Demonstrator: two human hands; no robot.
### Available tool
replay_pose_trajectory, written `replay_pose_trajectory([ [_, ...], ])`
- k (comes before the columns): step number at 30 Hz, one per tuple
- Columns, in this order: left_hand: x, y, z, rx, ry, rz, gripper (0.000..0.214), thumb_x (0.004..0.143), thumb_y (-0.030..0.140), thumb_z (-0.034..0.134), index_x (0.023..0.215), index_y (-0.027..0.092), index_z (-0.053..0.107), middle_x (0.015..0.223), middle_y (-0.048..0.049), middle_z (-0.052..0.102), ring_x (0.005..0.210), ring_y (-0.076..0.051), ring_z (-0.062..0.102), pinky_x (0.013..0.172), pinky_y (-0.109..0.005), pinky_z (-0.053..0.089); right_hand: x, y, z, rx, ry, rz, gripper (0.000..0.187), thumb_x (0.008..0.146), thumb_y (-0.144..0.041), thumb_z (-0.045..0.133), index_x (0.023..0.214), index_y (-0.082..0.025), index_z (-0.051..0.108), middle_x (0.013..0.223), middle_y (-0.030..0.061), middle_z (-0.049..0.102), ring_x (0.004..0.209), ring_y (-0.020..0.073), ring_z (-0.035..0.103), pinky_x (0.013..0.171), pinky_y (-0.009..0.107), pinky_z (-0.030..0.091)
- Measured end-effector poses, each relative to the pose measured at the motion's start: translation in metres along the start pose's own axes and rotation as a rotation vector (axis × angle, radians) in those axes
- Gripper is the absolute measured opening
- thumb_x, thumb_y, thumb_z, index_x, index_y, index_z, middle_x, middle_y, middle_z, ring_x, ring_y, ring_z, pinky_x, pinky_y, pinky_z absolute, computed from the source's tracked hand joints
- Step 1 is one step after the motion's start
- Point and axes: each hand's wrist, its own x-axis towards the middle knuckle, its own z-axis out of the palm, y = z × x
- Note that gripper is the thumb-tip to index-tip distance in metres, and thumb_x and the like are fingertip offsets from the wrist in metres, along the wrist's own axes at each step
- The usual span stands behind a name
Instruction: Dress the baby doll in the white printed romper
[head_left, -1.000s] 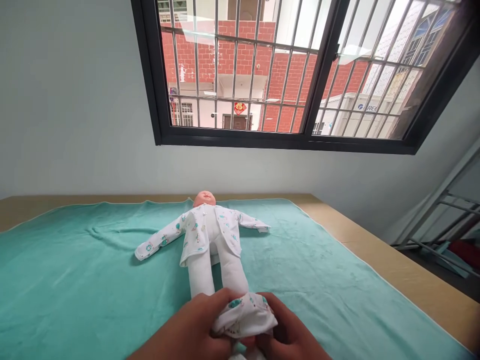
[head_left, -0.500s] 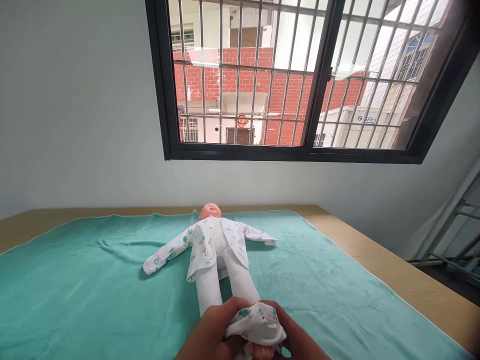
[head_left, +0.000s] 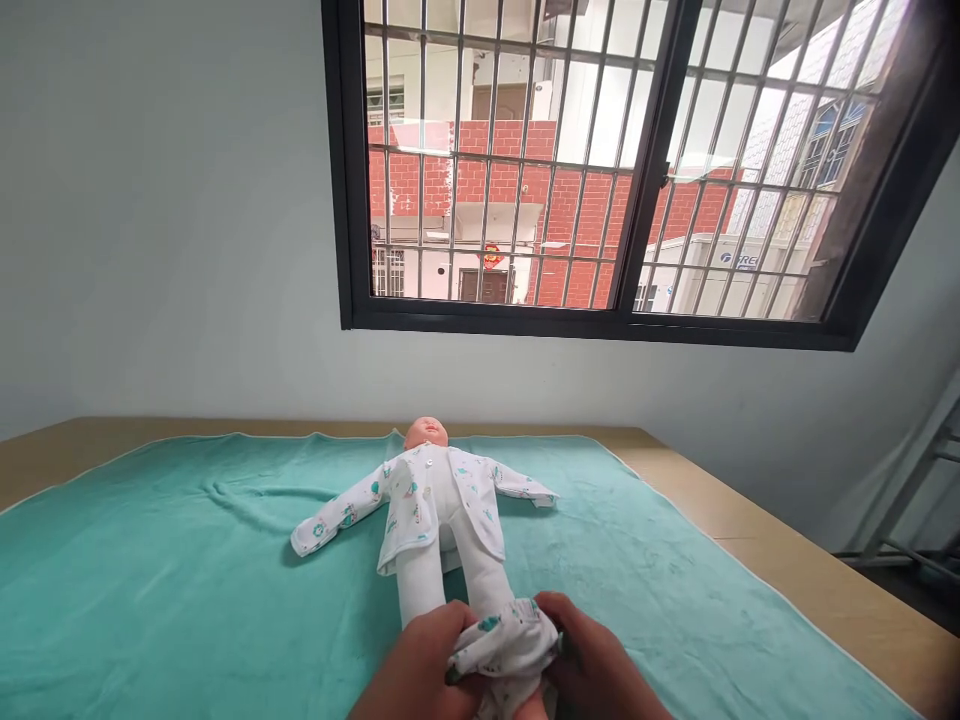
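Observation:
A baby doll (head_left: pixel 439 520) lies on its back on a teal blanket (head_left: pixel 165 590), head toward the wall, arms spread. It wears an open white printed jacket over a white cloth body and legs. At its feet, my left hand (head_left: pixel 424 665) and my right hand (head_left: pixel 596 660) both grip a bunched piece of white printed baby clothing (head_left: pixel 502 645). The cloth covers the doll's right foot area, and the doll's feet are hidden behind it and my hands.
The blanket lies over a wooden platform (head_left: pixel 795 570) whose bare edge shows at the right and back. A barred black-framed window (head_left: pixel 600 170) sits in the wall above. Metal frame parts (head_left: pixel 911 530) stand at the far right.
The view has tilted and shifted, so doll and window sit slightly lower and to the right. My hands keep their grip on the bunched clothing at the doll's feet.

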Motion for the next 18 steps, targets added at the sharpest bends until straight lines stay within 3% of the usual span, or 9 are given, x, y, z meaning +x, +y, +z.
replay_pose_trajectory([
  [3, 0.001, -0.003, 0.003, 0.040, -0.003, 0.020, 0.015, 0.074, 0.023, 0.056, 0.088, 0.018, 0.057, 0.089, -0.0051, 0.070, 0.082, -0.021, 0.063, 0.068, -0.026, 0.043, -0.002, -0.004, 0.003, -0.033, -0.007, 0.055, 0.015, 0.081, -0.030, 0.055, 0.092, -0.024, 0.062, 0.075, -0.0014, 0.068, 0.070, 0.0175, 0.060, 0.065, 0.026, 0.043],
  [10, -0.003, -0.010, 0.021, 0.280, -0.062, -0.021, 0.033, 0.072, 0.029, 0.060, 0.105, 0.024, 0.058, 0.099, -0.0071, 0.073, 0.089, -0.029, 0.067, 0.071, -0.031, 0.042, -0.009, -0.019, 0.012, 0.378, -0.013, 0.085, 0.017, 0.085, -0.034, 0.054, 0.095, -0.021, 0.055, 0.073, -0.0017, 0.063, 0.076, 0.0188, 0.061, 0.068, 0.028, 0.045],
  [15, -0.003, -0.008, 0.012, 0.025, 0.023, -0.020, 0.018, 0.071, 0.025, 0.060, 0.089, 0.020, 0.057, 0.087, -0.0024, 0.069, 0.080, -0.021, 0.062, 0.069, -0.027, 0.041, -0.009, -0.026, -0.001, 0.238, -0.032, 0.064, 0.007, 0.081, -0.024, 0.056, 0.086, -0.020, 0.058, 0.079, -0.0004, 0.062, 0.076, 0.0165, 0.057, 0.069, 0.027, 0.045],
  [18, -0.003, -0.001, -0.007, -0.151, -0.040, -0.063, 0.016, 0.069, 0.026, 0.063, 0.082, 0.018, 0.057, 0.078, 0.0020, 0.062, 0.077, -0.017, 0.055, 0.067, -0.025, 0.039, -0.012, -0.039, -0.017, 0.101, -0.024, -0.006, 0.012, 0.082, -0.022, 0.057, 0.093, -0.021, 0.061, 0.094, 0.0026, 0.061, 0.084, 0.0175, 0.057, 0.072, 0.028, 0.047],
])
